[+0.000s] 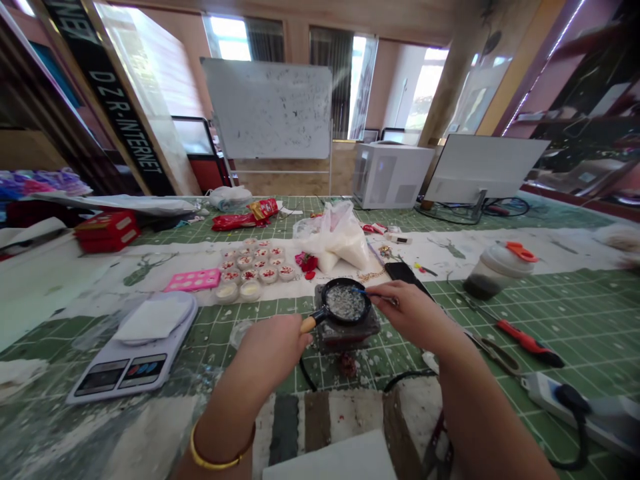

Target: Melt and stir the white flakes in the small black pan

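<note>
A small black pan (346, 303) with pale flakes in it sits on a little square hot plate (350, 331) in the middle of the green cutting mat. My left hand (273, 347) is closed round the pan's wooden handle (307, 325). My right hand (407, 310) pinches a thin blue-tipped stick (367, 292) whose end reaches into the flakes. Behind the pan stand several small round cups (255, 263) with white filling and red bits, beside a pink mould (193, 280) and a plastic bag of white flakes (340, 240).
A white digital scale (133, 353) lies at the left. Right of the pan are a black phone (403, 272), a lidded jar (493, 270), red-handled pliers (525, 340), scissors (493, 353) and a power strip (580, 403). A whiteboard, printer and monitor stand at the table's far edge.
</note>
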### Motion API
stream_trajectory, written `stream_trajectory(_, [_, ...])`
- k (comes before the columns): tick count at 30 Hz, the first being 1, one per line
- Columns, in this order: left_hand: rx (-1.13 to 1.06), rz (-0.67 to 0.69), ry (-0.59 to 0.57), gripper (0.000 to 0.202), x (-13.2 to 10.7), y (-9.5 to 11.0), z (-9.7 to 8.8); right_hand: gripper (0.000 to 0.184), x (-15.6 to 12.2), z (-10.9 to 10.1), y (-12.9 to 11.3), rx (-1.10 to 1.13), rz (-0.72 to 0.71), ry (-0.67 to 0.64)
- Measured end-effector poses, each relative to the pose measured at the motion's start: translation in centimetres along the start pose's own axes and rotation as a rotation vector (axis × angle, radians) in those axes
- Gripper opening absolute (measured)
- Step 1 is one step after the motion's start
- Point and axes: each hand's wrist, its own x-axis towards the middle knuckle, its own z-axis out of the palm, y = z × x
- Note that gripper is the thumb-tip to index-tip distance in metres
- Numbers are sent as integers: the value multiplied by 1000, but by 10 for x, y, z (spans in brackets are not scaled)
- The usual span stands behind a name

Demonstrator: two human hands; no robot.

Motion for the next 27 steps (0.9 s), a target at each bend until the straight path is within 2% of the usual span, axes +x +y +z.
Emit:
stream_trajectory(3, [-15, -1, -8, 30, -1, 0, -1, 31, 1, 2, 0, 83, -95, -85])
stream_trajectory(7, [-8, 4, 3, 29, -1, 0, -1, 32, 2, 6, 0, 25, -20, 19])
stream_trajectory(11, [-7, 16, 8, 29, -1, -1, 0, 31, 4, 8, -1, 100, -104, -91])
stream_trajectory(15, [-5, 10, 15, 28, -1, -1, 1, 32, 5, 9, -2, 51, -35, 19])
stream_trajectory(19, [-14, 13, 1, 30, -1, -1, 0, 30, 5, 10, -2, 150, -135, -74])
stream_trajectory(23, [-14, 3, 0, 30, -2, 0, -1, 32, 5, 10, -1, 81, -35, 46])
stream_trajectory(27, [-17, 0, -12, 30, -1, 0, -2, 29, 4, 2, 2, 176, -113, -134])
